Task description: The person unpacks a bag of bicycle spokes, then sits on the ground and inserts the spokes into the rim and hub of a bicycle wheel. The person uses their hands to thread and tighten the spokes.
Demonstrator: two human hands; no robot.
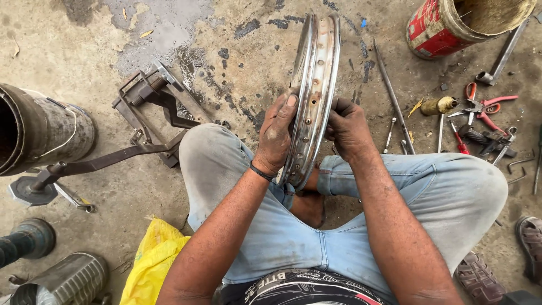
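The rusty wheel rim stands upright on edge between the seated person's knees. The left hand grips its left flange, fingers wrapped together; the right hand clasps the right side, fingers curled. Gripping evenly on both sides likely keeps it steady.

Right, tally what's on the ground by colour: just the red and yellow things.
Red: 3 – bucket, pliers, screwdriver
Yellow: 1 – bag
Total: 4
The rim held upright in both hands, left and right, is bare rusty metal, so not counted.
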